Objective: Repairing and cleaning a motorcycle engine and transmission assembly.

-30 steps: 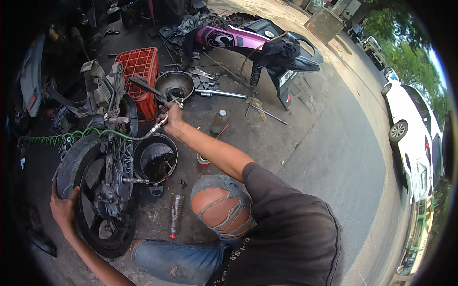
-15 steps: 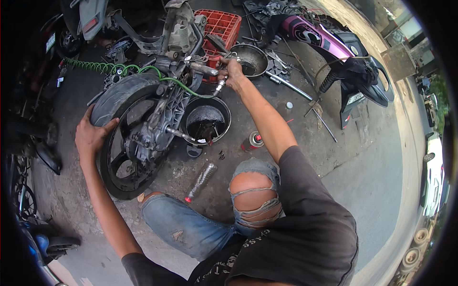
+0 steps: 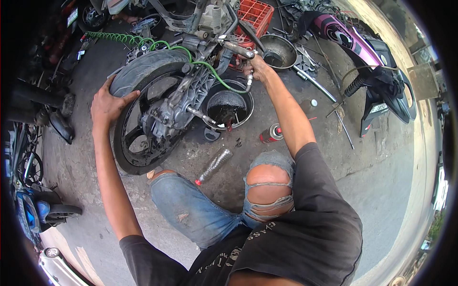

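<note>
Since before, left hand (image 3: 109, 102) stayed flat on rear tyre (image 3: 138, 71); right hand (image 3: 257, 69) grips air gun (image 3: 238, 49), its long axis pointing ten o'clock.

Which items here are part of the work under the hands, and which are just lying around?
In use:
- left hand on rear tyre
- right hand at air nozzle on green coiled hose
- black drain pan

Lying about:
- red crate
- spray can
- plastic bottle
- purple scooter panel

Green coiled hose (image 3: 143, 42), red crate (image 3: 255, 13), black tyre (image 3: 138, 71), blue ripped jeans (image 3: 191, 209)
</note>
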Demonstrator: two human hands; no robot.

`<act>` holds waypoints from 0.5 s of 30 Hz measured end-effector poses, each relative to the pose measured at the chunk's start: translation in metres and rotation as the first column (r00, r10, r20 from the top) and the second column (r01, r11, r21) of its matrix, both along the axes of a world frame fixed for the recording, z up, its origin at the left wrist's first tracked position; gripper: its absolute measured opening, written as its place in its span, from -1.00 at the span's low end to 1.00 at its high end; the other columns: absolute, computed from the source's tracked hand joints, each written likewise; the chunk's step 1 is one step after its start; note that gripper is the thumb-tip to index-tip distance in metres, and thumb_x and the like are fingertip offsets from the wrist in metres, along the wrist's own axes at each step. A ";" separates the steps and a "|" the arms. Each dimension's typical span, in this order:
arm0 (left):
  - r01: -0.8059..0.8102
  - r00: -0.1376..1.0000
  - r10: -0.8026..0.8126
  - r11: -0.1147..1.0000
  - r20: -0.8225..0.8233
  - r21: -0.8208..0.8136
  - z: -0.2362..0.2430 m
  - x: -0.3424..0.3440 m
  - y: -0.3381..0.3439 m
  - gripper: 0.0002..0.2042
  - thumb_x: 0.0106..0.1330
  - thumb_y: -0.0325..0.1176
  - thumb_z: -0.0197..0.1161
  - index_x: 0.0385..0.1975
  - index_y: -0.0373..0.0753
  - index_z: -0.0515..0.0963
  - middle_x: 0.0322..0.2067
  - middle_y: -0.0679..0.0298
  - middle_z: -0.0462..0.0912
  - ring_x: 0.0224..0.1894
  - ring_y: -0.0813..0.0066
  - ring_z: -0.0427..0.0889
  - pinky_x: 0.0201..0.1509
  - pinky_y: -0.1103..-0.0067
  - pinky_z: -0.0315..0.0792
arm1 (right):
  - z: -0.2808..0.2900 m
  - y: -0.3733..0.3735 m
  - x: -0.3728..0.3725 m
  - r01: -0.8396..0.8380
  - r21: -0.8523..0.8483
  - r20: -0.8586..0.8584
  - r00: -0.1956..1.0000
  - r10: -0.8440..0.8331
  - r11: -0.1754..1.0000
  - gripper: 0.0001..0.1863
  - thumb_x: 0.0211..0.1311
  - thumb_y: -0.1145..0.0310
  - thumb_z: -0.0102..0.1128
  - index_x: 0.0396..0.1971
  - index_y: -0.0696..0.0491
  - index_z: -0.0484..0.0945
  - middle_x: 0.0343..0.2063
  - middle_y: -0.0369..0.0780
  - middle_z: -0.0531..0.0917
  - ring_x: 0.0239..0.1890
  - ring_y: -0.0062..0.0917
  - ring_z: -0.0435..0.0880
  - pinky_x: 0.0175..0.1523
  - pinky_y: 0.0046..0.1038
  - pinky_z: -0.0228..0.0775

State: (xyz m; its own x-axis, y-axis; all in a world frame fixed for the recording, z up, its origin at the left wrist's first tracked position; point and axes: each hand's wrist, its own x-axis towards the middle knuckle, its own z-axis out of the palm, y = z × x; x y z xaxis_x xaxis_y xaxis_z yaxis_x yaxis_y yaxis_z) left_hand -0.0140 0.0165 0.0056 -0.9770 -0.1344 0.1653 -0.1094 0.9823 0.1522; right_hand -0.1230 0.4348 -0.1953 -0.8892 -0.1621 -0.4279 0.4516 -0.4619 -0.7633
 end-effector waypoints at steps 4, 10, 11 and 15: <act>0.001 1.000 -0.002 1.000 0.023 0.025 0.002 0.002 -0.002 -0.06 -0.21 0.21 0.56 0.29 -0.04 0.48 0.08 -0.01 0.65 0.16 0.07 0.62 0.26 0.29 0.46 | 0.007 -0.017 0.001 0.198 0.127 -0.103 0.977 -0.186 0.972 -0.90 0.37 0.36 0.08 -0.26 0.06 0.46 -0.55 -0.20 0.57 -0.81 -0.67 0.20 -0.73 -0.55 0.05; -0.010 0.999 0.009 1.000 0.031 0.012 0.001 0.003 -0.004 -0.05 -0.22 0.22 0.56 0.29 -0.05 0.48 0.09 0.02 0.65 0.16 0.10 0.62 0.27 0.29 0.46 | 0.017 -0.017 0.000 -0.021 0.294 0.020 1.000 0.016 0.956 -0.90 0.36 0.38 0.08 -0.28 0.09 0.47 -0.55 -0.19 0.59 -0.81 -0.68 0.21 -0.74 -0.55 0.05; -0.016 0.999 0.015 1.000 0.032 0.011 0.001 0.001 -0.003 -0.05 -0.22 0.22 0.56 0.29 -0.05 0.48 0.09 0.02 0.65 0.16 0.10 0.62 0.27 0.29 0.46 | 0.016 -0.008 -0.004 -0.128 0.282 0.058 0.992 0.116 0.951 -0.90 0.37 0.39 0.08 -0.28 0.09 0.47 -0.55 -0.20 0.59 -0.80 -0.68 0.21 -0.74 -0.55 0.05; -0.002 1.000 0.002 1.000 0.020 0.015 0.003 0.000 0.003 -0.03 -0.25 0.24 0.56 0.28 -0.05 0.48 0.08 0.03 0.65 0.15 0.11 0.63 0.27 0.30 0.46 | 0.014 -0.028 0.017 0.329 0.226 -0.096 0.944 -0.315 0.917 -0.88 0.37 0.36 0.11 -0.31 0.09 0.47 -0.53 -0.21 0.60 -0.80 -0.66 0.23 -0.73 -0.49 0.09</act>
State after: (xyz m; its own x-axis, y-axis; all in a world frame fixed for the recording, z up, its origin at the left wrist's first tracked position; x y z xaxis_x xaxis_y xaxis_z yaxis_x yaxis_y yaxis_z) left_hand -0.0137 0.0196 0.0087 -0.9798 -0.1384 0.1441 -0.1142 0.9797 0.1650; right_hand -0.1062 0.4064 -0.1811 -0.9000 0.2365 -0.3662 0.2618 -0.3785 -0.8878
